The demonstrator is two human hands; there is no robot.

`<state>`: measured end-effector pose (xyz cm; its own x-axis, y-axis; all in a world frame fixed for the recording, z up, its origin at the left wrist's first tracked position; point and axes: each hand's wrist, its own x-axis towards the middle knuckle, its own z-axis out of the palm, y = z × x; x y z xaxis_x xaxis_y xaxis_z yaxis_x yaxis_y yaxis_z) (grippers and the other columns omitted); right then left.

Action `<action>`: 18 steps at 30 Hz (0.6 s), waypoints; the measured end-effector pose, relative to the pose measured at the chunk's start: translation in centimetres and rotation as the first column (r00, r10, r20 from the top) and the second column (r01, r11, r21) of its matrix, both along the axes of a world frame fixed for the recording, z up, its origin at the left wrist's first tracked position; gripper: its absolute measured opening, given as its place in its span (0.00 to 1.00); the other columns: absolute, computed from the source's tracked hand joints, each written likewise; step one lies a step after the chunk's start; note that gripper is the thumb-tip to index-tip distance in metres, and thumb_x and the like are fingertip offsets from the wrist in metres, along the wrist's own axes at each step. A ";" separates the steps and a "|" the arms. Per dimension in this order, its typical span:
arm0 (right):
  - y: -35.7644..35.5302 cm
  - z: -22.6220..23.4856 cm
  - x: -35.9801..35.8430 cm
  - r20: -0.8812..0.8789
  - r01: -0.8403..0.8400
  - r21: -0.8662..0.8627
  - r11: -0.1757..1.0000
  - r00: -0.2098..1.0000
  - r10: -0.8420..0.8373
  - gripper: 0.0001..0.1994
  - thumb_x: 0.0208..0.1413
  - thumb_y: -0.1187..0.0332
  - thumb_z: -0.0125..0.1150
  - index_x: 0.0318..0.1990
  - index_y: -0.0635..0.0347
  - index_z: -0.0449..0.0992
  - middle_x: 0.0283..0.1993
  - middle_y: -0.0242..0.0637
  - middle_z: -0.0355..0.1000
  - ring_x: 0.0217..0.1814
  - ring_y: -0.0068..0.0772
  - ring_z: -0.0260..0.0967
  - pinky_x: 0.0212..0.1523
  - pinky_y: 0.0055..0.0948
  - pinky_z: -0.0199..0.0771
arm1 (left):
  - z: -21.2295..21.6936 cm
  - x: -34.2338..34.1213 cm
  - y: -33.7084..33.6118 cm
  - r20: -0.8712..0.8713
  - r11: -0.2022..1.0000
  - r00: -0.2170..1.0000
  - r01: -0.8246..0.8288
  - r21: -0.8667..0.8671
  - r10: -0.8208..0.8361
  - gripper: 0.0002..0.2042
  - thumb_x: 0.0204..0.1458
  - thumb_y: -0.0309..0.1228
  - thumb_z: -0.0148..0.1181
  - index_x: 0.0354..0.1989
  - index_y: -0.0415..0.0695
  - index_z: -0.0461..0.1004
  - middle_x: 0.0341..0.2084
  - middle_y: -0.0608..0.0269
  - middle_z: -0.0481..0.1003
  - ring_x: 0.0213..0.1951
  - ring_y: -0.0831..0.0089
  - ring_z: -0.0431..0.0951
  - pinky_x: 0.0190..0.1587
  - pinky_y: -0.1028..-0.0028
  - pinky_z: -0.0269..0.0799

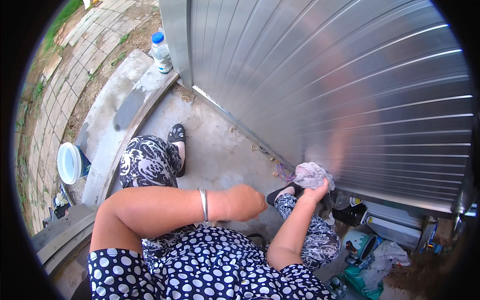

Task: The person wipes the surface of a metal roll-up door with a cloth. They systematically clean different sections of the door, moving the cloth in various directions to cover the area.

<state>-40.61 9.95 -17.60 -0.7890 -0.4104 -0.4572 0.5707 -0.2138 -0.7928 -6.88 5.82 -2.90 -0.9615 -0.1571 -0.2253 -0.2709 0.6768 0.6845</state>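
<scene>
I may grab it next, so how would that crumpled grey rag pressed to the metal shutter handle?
The crumpled grey rag is probably floppy: it bunches in folds under the right hand. It looks light, held by fingertips alone. It would likely drag rather than slide on the ribbed metal shutter.

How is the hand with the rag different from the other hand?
The right hand grips a crumpled grey rag and presses it low on the metal roller shutter; the left hand holds nothing. The right hand reaches forward to the shutter, while the left hand is curled into a loose fist in front of the body. The left arm wears a silver bangle; the right arm shows none. Both are bare.
</scene>
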 end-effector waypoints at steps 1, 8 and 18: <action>0.2 2.1 -0.5 -0.057 0.034 -0.022 0.999 0.998 -0.035 0.20 0.52 0.61 0.46 0.47 0.68 0.71 0.48 0.45 0.72 0.52 0.44 0.70 0.54 0.45 0.69 | -0.1 -0.2 -0.1 0.019 1.000 1.000 0.014 -0.003 -0.014 0.13 0.49 0.38 0.58 0.36 0.41 0.73 0.34 0.55 0.74 0.38 0.56 0.77 0.38 0.62 0.73; -0.2 25.0 -0.5 -0.598 0.033 -0.261 0.965 0.779 -0.189 0.18 0.56 0.67 0.50 0.49 0.72 0.68 0.48 0.47 0.71 0.51 0.42 0.71 0.51 0.41 0.73 | 0.5 0.1 -1.1 0.008 0.996 0.998 -0.060 -0.068 0.061 0.13 0.48 0.38 0.60 0.39 0.44 0.75 0.35 0.56 0.76 0.39 0.56 0.77 0.39 0.61 0.74; -0.1 27.2 -2.9 -0.720 0.107 -0.273 0.956 0.636 -0.277 0.20 0.57 0.65 0.47 0.54 0.69 0.64 0.52 0.49 0.68 0.52 0.45 0.70 0.51 0.49 0.74 | 0.6 0.9 -1.5 -0.042 0.992 0.997 -0.067 -0.110 0.062 0.13 0.50 0.37 0.57 0.42 0.45 0.72 0.34 0.57 0.73 0.37 0.56 0.76 0.38 0.62 0.73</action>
<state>-43.48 9.82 9.63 -0.8953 -0.2179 0.3886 -0.2657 -0.4390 -0.8583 -6.02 4.35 -2.33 -0.9561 -0.2412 -0.1662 -0.2917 0.7316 0.6162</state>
